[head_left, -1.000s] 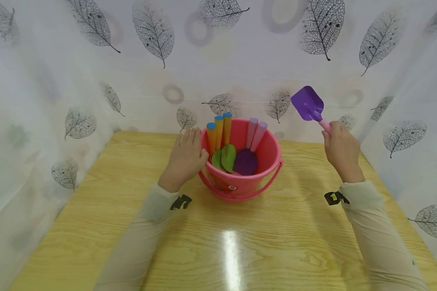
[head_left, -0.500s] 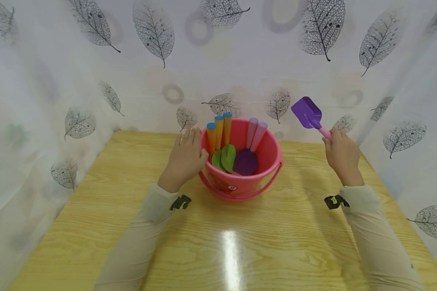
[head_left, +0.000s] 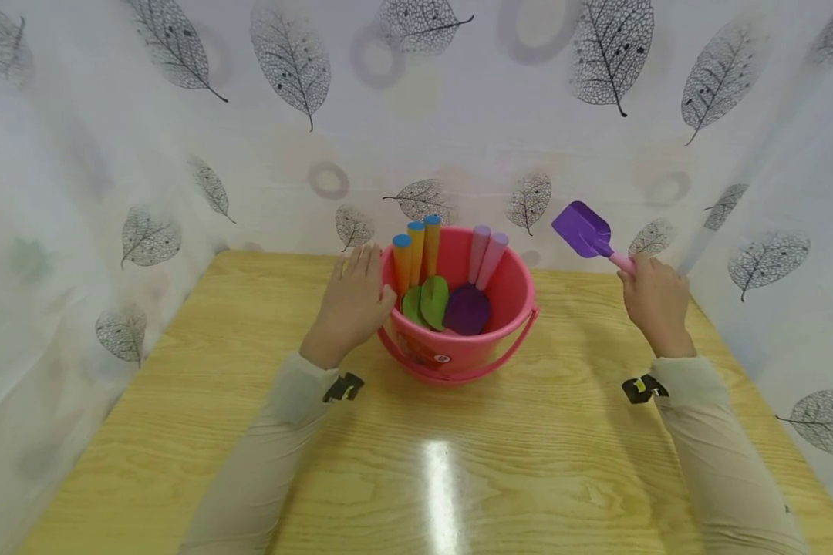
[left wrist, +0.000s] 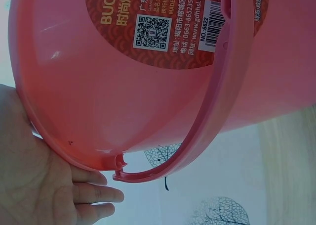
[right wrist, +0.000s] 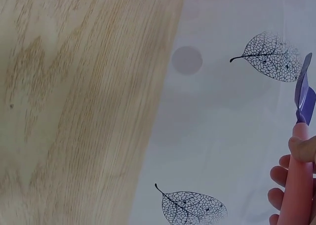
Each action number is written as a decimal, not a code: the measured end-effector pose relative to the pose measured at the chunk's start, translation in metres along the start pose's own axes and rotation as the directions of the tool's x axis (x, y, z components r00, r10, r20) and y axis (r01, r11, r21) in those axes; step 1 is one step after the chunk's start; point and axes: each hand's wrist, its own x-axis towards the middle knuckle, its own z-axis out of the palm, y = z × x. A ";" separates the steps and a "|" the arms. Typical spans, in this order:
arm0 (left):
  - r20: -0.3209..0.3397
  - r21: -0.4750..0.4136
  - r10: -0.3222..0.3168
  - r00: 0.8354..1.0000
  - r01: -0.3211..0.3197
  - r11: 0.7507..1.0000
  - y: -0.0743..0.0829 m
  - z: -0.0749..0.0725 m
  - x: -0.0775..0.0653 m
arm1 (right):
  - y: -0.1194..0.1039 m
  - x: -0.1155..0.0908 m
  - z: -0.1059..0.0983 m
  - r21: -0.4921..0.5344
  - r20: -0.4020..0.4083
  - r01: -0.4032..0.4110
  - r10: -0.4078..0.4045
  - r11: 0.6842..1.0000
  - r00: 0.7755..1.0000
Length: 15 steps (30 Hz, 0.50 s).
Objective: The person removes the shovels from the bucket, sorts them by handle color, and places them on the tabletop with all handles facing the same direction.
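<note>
A pink bucket [head_left: 482, 351] stands upright on the table, its handle hanging down at the front. My left hand [head_left: 350, 304] rests against the left side of its rim, fingers straight. In the left wrist view those fingers [left wrist: 96, 193] lie along the rim's outside. Up to the right of the bucket, my right hand [head_left: 655, 301] grips the pink handle of a toy shovel with a purple blade [head_left: 583, 230]. The right wrist view shows fingers curled round that handle [right wrist: 296, 195]. Inside the bucket lean orange-handled tools [head_left: 431, 247] with green heads and pink-handled tools [head_left: 490, 262]; a dark purple head shows.
The wooden table [head_left: 527, 462] reaches back to a pale curtain [head_left: 458, 108] printed with leaves, which also hangs on both sides. A red label [left wrist: 153, 32] is on the bucket's wall.
My right hand has lowered a little with the shovel, whose blade now sits lower and tilts further left. The left hand and the bucket stay in place.
</note>
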 end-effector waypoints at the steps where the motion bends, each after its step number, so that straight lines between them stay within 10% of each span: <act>1: -0.001 0.002 0.000 1.000 0.000 1.000 0.000 0.000 0.000 | 0.001 0.000 0.000 0.001 0.012 -0.005 0.005 1.000 1.000; 15: 0.007 -0.004 0.001 1.000 -0.001 1.000 0.000 -0.001 0.000 | 0.017 -0.004 0.010 -0.025 0.011 0.061 -0.061 0.998 0.998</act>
